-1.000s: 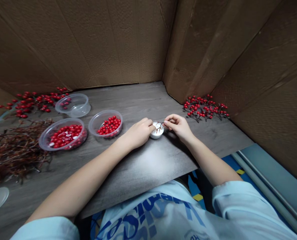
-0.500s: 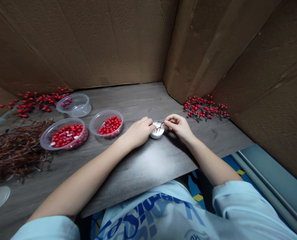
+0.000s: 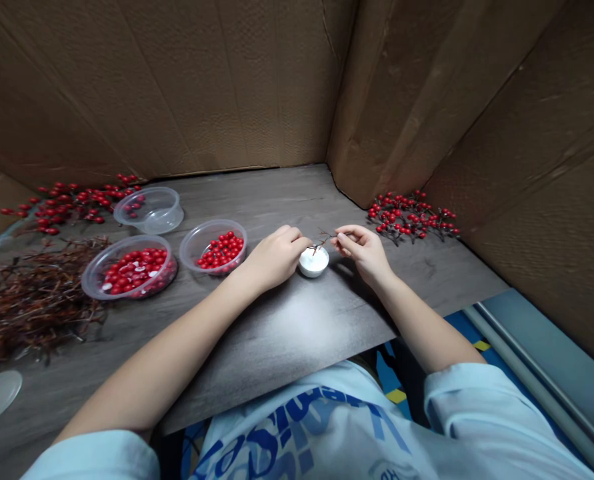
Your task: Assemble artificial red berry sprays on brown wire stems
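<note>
Left of the white bowl (image 3: 314,273) sit berry tubs (image 3: 191,244) and heaped stems (image 3: 37,293), the right hand (image 3: 364,253) pinching a twig (image 3: 325,238) (left hand (image 3: 279,257): grip unclear).

Brown cardboard (image 3: 201,87) behind grey tabletop (image 3: 271,200)

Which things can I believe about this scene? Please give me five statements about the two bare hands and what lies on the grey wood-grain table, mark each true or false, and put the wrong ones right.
1. The right hand holds a thin, brown, branching twig. True.
2. The left hand is inside a plastic tub. False: it is at the small, round, white cup.
3. The clear, round plastic tub nearest the left hand holds red beads. True.
4. Red-berried sprigs lie only at the left. False: another bunch lies at the right.
5. A tangled pile of brown stems lies at the left. True.
</note>
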### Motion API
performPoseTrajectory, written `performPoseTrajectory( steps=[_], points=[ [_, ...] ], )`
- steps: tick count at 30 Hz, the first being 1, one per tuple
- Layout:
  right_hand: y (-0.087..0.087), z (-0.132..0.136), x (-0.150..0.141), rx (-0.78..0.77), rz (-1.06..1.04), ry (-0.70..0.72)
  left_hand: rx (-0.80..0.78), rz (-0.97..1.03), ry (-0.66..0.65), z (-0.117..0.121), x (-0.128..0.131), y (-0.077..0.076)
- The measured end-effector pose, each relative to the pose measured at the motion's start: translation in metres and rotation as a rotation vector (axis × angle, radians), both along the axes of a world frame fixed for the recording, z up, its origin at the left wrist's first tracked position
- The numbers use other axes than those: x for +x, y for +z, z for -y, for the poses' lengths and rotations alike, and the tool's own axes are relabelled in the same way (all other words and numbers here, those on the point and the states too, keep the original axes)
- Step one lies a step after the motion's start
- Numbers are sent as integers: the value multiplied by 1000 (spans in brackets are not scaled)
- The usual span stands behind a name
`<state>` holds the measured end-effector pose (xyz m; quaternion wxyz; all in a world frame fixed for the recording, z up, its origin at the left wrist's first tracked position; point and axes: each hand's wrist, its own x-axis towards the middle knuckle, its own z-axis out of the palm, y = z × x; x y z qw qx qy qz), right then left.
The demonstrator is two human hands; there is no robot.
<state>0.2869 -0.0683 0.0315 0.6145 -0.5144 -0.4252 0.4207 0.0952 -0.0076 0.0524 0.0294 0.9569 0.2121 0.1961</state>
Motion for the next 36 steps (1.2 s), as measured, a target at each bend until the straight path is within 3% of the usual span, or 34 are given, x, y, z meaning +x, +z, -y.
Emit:
performPoseTrajectory(
  steps=[3,6,10,13,18,21,25,31,36],
  points=[
    [1,2,-1,109,58,-42,2,132,40,1,-2,7],
    [2,5,-4,201,138,-98,-106,294,101,8,-4,18],
    [3,12,-11,299,317,-127,-552,299,153,25,-2,30],
    [1,19,-16,499,622,-119,-868,337,155,34,-1,34],
    [3,26,-21,895,1206,-91,-1147,528,205,41,-9,32],
    [13,22,-27,1045,1438,-43,-1193,562,226,44,-19,31],
    [29,9,-43,1203,1591,18,-1139,687,300,46,-36,34],
    [36,-18,-76,1419,1645,48,-1131,815,467,38,-60,37],
    [37,-37,-101,1477,1631,154,-1155,1015,517,31,-79,30]
  ],
)
